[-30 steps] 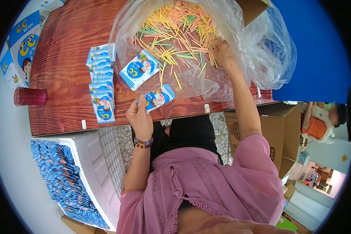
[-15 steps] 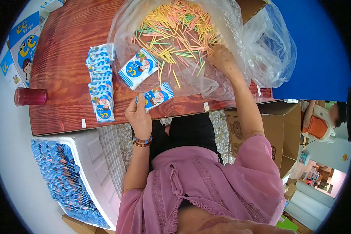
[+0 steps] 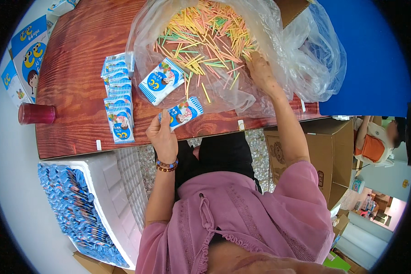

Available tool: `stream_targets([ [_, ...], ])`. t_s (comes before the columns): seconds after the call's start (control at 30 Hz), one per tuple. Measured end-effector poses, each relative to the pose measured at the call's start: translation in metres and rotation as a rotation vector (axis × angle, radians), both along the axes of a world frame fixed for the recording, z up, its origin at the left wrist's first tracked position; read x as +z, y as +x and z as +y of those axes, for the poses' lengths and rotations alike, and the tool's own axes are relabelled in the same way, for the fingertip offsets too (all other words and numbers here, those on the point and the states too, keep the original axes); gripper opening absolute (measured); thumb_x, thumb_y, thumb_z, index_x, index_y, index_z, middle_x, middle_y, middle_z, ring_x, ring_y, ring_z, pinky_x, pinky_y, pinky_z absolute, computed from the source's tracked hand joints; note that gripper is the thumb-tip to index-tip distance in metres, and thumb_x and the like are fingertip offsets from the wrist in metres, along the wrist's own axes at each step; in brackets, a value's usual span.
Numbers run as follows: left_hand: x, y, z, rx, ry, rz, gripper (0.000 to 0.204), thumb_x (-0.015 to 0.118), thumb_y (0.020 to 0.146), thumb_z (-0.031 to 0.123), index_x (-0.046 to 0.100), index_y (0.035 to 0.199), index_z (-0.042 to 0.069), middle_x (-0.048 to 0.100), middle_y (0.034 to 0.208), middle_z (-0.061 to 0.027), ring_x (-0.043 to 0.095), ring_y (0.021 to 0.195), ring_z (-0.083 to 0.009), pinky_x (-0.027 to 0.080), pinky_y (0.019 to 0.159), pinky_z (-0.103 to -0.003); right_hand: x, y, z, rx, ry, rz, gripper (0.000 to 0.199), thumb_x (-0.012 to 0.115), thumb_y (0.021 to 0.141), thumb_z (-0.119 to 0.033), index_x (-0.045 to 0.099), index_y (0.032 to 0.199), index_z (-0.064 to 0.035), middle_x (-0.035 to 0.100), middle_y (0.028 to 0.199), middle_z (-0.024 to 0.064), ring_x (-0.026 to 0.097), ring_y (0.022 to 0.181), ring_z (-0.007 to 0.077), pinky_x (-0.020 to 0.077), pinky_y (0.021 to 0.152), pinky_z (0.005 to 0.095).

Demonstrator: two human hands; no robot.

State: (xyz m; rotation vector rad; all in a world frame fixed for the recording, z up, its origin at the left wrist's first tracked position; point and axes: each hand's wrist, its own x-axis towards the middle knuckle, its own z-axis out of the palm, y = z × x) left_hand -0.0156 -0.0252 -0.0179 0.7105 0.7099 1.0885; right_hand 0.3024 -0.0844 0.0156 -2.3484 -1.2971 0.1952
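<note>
though fingertips [image 3: 250, 63] unclear, right hand [image 3: 261, 74] nearer

Packets [image 3: 121, 121], cup [image 3: 36, 113], bag [image 3: 271, 41] on table [image 3: 86, 41]

The blue-and-white packet [image 3: 185, 112], held by one end, slants near the middle of the near edge of the worktop [image 3: 75, 77]. Thin pink, yellow and green sticks [image 3: 235, 35] lie heaped farther in, scattered toward that edge.
</note>
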Motion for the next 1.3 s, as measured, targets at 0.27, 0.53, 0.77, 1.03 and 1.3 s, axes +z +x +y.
stream_targets([
  [0.27, 0.000, 0.001, 0.000, -0.015, -0.019, -0.013, 0.017, 0.057, 0.095, 0.009, 0.064, 0.096, -0.006, 0.065, 0.087, -0.0027, 0.057, 0.074, -0.0046, 0.048, 0.068, -0.021, 0.014, -0.006, 0.009, 0.054, 0.249, 0.099, 0.018, 0.046, 0.093, -0.011, 0.050, 0.105, 0.0024, 0.057, 0.104, 0.0255, 0.054, 0.097, 0.0428, 0.0428, 0.084, 0.0455],
  [0.53, -0.012, -0.004, 0.002, -0.054, 0.021, -0.014, 0.020, 0.052, 0.097, 0.012, 0.062, 0.102, -0.005, 0.066, 0.101, -0.0093, 0.064, 0.090, -0.0145, 0.052, 0.082, -0.030, -0.001, -0.009, 0.042, 0.315, -0.140, -0.363, 0.014, 0.049, 0.085, -0.005, 0.050, 0.094, 0.0070, 0.053, 0.098, 0.0259, 0.055, 0.093, 0.0400, 0.0449, 0.081, 0.0429],
  [0.77, -0.012, -0.005, 0.001, -0.063, 0.030, -0.017, 0.021, 0.052, 0.097, 0.012, 0.062, 0.104, -0.006, 0.065, 0.102, -0.0091, 0.062, 0.092, -0.0137, 0.051, 0.083, -0.030, 0.010, -0.008, 0.038, 0.292, 0.019, -0.153, 0.017, 0.051, 0.090, -0.009, 0.052, 0.097, 0.0065, 0.055, 0.103, 0.0240, 0.054, 0.099, 0.0369, 0.0442, 0.082, 0.0417],
  [1.03, -0.007, -0.002, 0.000, -0.041, 0.036, -0.027, 0.019, 0.052, 0.097, 0.012, 0.062, 0.101, -0.004, 0.065, 0.099, -0.0081, 0.063, 0.089, -0.0139, 0.052, 0.081, -0.030, -0.003, -0.038, 0.045, 0.203, 0.644, 1.109, 0.018, 0.054, 0.095, -0.014, 0.059, 0.107, -0.0023, 0.064, 0.095, 0.0027, 0.059, 0.093, 0.0120, 0.0445, 0.088, 0.0284],
  [1.3, -0.011, -0.004, 0.001, -0.054, 0.045, -0.041, 0.018, 0.052, 0.097, 0.011, 0.062, 0.102, -0.004, 0.066, 0.099, -0.0082, 0.064, 0.090, -0.0143, 0.052, 0.081, -0.031, -0.032, -0.087, 0.042, 0.212, 0.595, 0.805, 0.014, 0.055, 0.092, -0.006, 0.059, 0.105, -0.0040, 0.062, 0.097, 0.0013, 0.057, 0.095, 0.0106, 0.0435, 0.087, 0.0266],
])
